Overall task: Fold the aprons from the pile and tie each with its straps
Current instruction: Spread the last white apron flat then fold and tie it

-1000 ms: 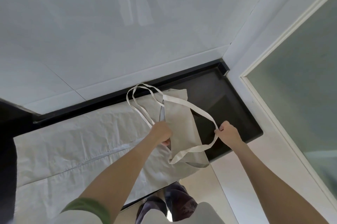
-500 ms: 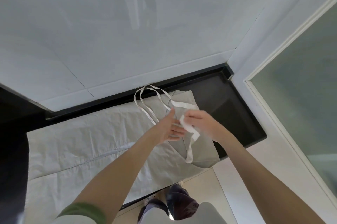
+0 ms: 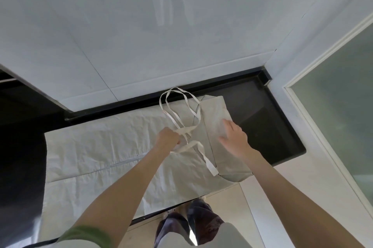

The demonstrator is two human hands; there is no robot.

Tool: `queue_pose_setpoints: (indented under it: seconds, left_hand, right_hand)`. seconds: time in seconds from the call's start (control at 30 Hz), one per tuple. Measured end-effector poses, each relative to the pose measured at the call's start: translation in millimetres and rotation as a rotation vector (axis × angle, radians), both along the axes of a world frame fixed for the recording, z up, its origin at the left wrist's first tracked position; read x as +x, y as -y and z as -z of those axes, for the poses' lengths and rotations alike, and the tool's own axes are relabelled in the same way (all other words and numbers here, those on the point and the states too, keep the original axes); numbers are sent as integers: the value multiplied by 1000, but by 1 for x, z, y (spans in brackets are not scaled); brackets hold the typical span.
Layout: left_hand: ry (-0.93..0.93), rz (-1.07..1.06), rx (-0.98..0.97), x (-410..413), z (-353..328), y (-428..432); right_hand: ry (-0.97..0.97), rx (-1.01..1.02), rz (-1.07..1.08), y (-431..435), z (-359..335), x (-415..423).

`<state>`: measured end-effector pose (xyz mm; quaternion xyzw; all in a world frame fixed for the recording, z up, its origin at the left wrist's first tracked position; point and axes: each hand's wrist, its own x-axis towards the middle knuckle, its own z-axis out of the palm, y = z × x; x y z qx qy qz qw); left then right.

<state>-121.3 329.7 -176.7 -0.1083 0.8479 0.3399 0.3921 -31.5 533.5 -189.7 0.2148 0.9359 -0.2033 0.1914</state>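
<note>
The left hand [image 3: 168,139], in the middle of the frame, is closed into a fist around the straps [image 3: 186,129] of the apron and holds them gathered. From this fist two pale strap loops run toward the upper middle of the frame, up to the dark back edge of the counter. One more strap makes a small loop and lies down across the apron, and its free end [image 3: 211,166] rests near the apron's lower edge.

The right hand [image 3: 235,138] is just to the right of the left one. Its fingers are straight and spread, and it lies flat on the folded apron [image 3: 216,112], pressing it down.

The apron is folded into a long narrow band. It lies right of the centre, partly on the white cloth [image 3: 101,146] and partly on the bare black counter [image 3: 268,126].

The wrinkled white cloth covers the counter from the left side to the middle. A white tiled wall [image 3: 141,25] fills the upper part of the frame, and a frosted glass panel [image 3: 339,110] stands at the right edge. A green sleeve [image 3: 86,234] shows at the lower left.
</note>
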Motion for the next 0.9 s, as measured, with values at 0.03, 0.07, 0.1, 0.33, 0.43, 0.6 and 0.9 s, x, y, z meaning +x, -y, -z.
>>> queue_pose_setpoints:
  seconds: [0.03,0.07,0.1,0.33,0.43,0.6,0.9]
  left_hand:
    - [-42,30,-85,0,3,9]
    - [-76,54,-142,0,4,17]
    - [-111,99,-198,2,6,24]
    - [-334,583,-622,-5,12,41]
    - [-471,673,-683,-7,13,37]
    - [-652,749,-344,-6,7,-8]
    - [-508,625,62,-63,10,-122]
  right_hand:
    - [70,31,-81,-1,9,4]
    - [130,62,-148,-2,18,9]
    - [171,91,-196,-1,25,13]
    - [201,179,-292,-12,37,16]
    - [164,206,-351,-22,42,20]
    - [-213,142,-94,-23,46,27]
    - [-60,-338,518,-54,23,-21]
